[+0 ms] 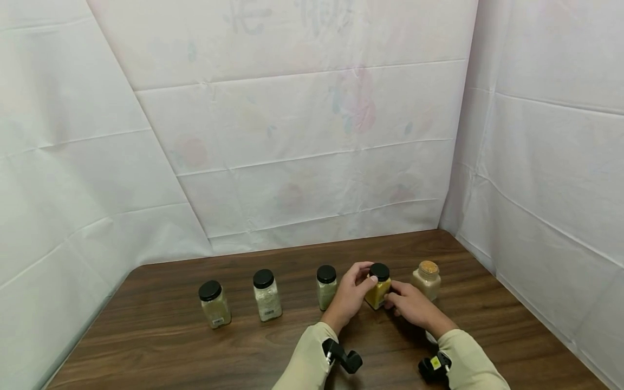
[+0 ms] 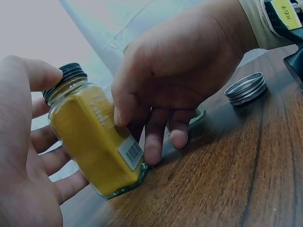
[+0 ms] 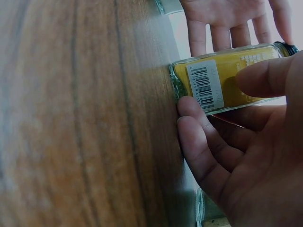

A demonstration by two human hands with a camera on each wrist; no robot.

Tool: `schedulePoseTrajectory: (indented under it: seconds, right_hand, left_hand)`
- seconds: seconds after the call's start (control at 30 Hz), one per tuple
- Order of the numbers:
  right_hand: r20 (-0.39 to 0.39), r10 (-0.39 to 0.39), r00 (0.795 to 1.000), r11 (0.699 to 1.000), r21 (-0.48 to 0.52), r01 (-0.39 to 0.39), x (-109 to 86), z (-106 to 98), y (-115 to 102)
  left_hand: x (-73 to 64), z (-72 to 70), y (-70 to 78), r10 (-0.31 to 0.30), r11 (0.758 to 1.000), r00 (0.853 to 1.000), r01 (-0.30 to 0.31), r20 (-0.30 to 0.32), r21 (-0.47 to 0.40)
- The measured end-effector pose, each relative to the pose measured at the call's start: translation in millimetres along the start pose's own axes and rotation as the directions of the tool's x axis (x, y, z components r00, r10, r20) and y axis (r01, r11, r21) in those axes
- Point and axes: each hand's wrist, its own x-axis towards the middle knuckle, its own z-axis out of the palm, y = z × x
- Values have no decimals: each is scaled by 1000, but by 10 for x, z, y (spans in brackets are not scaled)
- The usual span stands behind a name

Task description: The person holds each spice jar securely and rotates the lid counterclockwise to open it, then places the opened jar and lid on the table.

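Note:
A square glass jar of yellow powder [image 1: 377,293] with a black lid [image 1: 379,272] stands between my two hands. My left hand [image 1: 350,293] holds it from the left, the thumb on the lid and the fingers behind the glass. From the other side my right hand [image 1: 413,306] grips the lower body. In the right wrist view, the right thumb lies on the yellow jar's face [image 3: 232,78] near a barcode label [image 3: 205,85], with the fingers curled around its far side. Whether the base touches the table cannot be told.
On the wooden table [image 1: 161,346], three black-lidded jars stand leftward: pale green [image 1: 326,288], whitish [image 1: 267,297] and olive [image 1: 215,306]. A jar with an orange-tan top [image 1: 427,280] is behind the right hand. A silver screw ring [image 2: 245,89] lies near the right wrist. White cloth [image 1: 312,135] hangs behind.

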Motion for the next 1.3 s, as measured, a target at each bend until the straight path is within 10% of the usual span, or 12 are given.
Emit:
schedulePoseTrajectory:
  seconds: [0.53,1.3]
  right_hand:
    - [-8,2,1000,1000,-1,-2,2,1,-10]
    - [-28,12,1000,1000,-15,-13,-12,11,-25]
  left_hand:
    - [18,23,-24,22,994,999,-24,-26,-105]
    - [-11,3,17,2,998,999,-6,47,66]
